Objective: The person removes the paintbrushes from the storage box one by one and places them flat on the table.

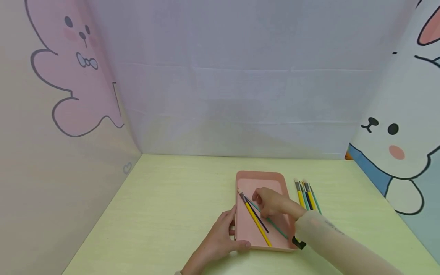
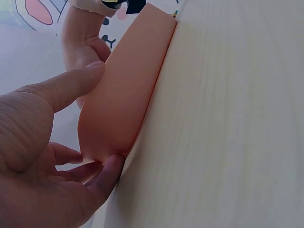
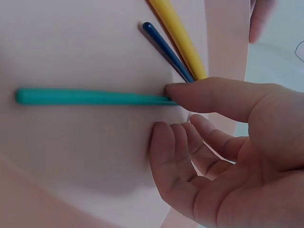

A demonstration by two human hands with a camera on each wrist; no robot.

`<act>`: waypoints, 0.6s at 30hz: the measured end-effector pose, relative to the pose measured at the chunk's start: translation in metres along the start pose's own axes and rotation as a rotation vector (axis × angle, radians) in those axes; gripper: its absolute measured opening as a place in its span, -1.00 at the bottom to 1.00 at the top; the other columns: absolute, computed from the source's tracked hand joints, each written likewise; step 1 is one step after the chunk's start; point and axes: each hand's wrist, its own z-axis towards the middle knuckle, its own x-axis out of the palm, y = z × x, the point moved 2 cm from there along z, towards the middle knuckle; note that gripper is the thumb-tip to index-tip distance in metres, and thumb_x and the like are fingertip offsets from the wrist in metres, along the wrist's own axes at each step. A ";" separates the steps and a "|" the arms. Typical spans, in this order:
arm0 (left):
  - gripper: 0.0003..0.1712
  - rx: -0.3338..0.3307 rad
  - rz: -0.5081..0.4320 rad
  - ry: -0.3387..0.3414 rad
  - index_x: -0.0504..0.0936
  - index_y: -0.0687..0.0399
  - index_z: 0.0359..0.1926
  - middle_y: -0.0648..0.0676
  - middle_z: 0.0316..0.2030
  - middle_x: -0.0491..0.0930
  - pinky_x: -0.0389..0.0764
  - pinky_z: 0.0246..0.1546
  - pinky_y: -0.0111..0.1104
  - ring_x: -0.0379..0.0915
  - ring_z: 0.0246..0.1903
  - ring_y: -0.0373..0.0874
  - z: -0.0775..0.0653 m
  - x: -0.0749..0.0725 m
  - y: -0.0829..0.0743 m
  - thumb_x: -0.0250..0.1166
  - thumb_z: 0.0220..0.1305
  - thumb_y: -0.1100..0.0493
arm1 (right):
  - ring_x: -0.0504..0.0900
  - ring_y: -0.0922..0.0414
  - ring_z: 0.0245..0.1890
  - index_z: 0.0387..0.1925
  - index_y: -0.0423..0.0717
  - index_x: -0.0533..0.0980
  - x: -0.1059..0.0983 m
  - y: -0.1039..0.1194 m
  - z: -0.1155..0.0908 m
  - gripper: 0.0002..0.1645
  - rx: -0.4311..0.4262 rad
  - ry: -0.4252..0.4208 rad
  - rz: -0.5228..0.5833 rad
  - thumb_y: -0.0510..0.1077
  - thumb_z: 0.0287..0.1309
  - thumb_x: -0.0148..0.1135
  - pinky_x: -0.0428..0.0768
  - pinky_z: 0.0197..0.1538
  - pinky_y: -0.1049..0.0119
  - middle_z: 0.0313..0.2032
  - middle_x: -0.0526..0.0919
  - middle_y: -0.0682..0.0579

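The left grip (image 1: 223, 233) clasps the pink tray (image 1: 244, 229); the right grip (image 1: 271, 202), loosely parted, seems empty over the teal brush (image 3: 71, 96). Work looks partway: yellow brush (image 3: 178, 35) and dark blue brush (image 3: 164, 45) lie inside, left of it; the brush bundle (image 1: 311, 198) remains outside, rightward.

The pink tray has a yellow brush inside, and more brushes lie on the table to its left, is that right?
Not left: the head view shows the other brushes lying to the right of the pink tray. The yellow brush is indeed inside.
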 end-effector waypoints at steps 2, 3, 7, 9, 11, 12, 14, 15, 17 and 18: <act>0.35 0.000 -0.001 0.001 0.07 -0.03 0.71 0.12 0.44 0.30 0.63 0.02 -0.38 0.56 0.06 -0.11 0.000 0.000 0.000 0.73 0.04 0.12 | 0.47 0.06 -0.23 -0.02 -0.21 0.53 0.000 0.001 0.000 -0.40 0.008 0.003 0.006 -0.54 -0.16 0.52 0.59 -0.10 0.15 -0.21 0.55 -0.03; 0.35 -0.001 0.001 0.000 0.07 -0.03 0.71 0.12 0.45 0.30 0.63 0.02 -0.38 0.56 0.06 -0.11 0.000 0.000 -0.001 0.73 0.04 0.12 | 0.48 0.06 -0.23 -0.01 -0.21 0.53 0.000 0.001 0.001 -0.40 0.013 0.003 0.007 -0.54 -0.15 0.51 0.60 -0.11 0.16 -0.21 0.55 -0.03; 0.36 -0.003 0.015 -0.003 0.07 -0.05 0.71 0.12 0.44 0.30 0.63 0.03 -0.37 0.55 0.07 -0.12 0.000 -0.001 0.000 0.73 0.04 0.10 | 0.52 0.06 -0.23 0.01 -0.18 0.53 0.000 0.001 0.002 -0.42 0.059 0.002 0.017 -0.52 -0.07 0.50 0.62 -0.12 0.19 -0.23 0.57 -0.01; 0.36 -0.004 0.019 -0.005 0.07 -0.05 0.71 0.12 0.44 0.30 0.63 0.03 -0.37 0.55 0.06 -0.12 -0.001 -0.001 0.000 0.73 0.03 0.09 | 0.54 0.07 -0.24 0.02 -0.16 0.53 0.000 0.000 0.002 -0.43 0.079 0.002 0.026 -0.52 -0.04 0.49 0.62 -0.14 0.20 -0.25 0.58 0.00; 0.36 -0.003 0.023 -0.007 0.07 -0.04 0.71 0.12 0.44 0.31 0.63 0.03 -0.37 0.55 0.06 -0.12 -0.001 -0.002 0.000 0.74 0.03 0.08 | 0.55 0.07 -0.26 0.03 -0.16 0.53 0.000 0.000 0.002 -0.43 0.093 0.007 0.039 -0.51 -0.03 0.48 0.63 -0.17 0.22 -0.25 0.59 0.00; 0.36 -0.002 0.024 -0.008 0.07 -0.04 0.71 0.12 0.44 0.31 0.63 0.03 -0.37 0.55 0.07 -0.11 -0.001 -0.002 0.000 0.73 0.03 0.08 | 0.56 0.07 -0.26 0.03 -0.15 0.54 0.000 0.000 0.002 -0.44 0.097 0.009 0.045 -0.51 -0.02 0.48 0.63 -0.18 0.23 -0.26 0.60 0.00; 0.36 -0.001 0.027 -0.011 0.07 -0.04 0.71 0.12 0.44 0.31 0.63 0.03 -0.38 0.55 0.07 -0.11 -0.001 -0.002 0.000 0.73 0.03 0.08 | 0.56 0.07 -0.27 0.02 -0.14 0.54 0.000 -0.001 0.002 -0.45 0.099 0.010 0.055 -0.51 -0.02 0.47 0.63 -0.20 0.24 -0.26 0.61 0.01; 0.36 0.001 0.029 -0.012 0.07 -0.03 0.71 0.12 0.44 0.31 0.63 0.03 -0.38 0.55 0.07 -0.11 -0.001 -0.001 -0.001 0.74 0.03 0.07 | 0.56 0.08 -0.27 0.01 -0.13 0.55 0.000 -0.002 0.002 -0.45 0.098 0.009 0.063 -0.51 -0.02 0.47 0.63 -0.21 0.25 -0.26 0.61 0.02; 0.36 0.005 0.029 -0.012 0.08 -0.04 0.71 0.13 0.44 0.31 0.63 0.02 -0.38 0.55 0.06 -0.11 -0.001 -0.001 -0.001 0.74 0.03 0.07 | 0.56 0.09 -0.29 -0.01 -0.14 0.56 -0.001 -0.004 0.002 -0.47 0.081 0.007 0.074 -0.51 -0.04 0.44 0.61 -0.24 0.27 -0.27 0.61 0.02; 0.36 0.006 0.028 -0.012 0.08 -0.04 0.71 0.13 0.44 0.31 0.63 0.02 -0.38 0.55 0.06 -0.11 -0.001 -0.001 -0.001 0.74 0.03 0.07 | 0.56 0.09 -0.30 -0.01 -0.14 0.56 -0.001 -0.005 0.002 -0.47 0.075 0.006 0.088 -0.52 -0.04 0.43 0.60 -0.27 0.27 -0.27 0.60 0.02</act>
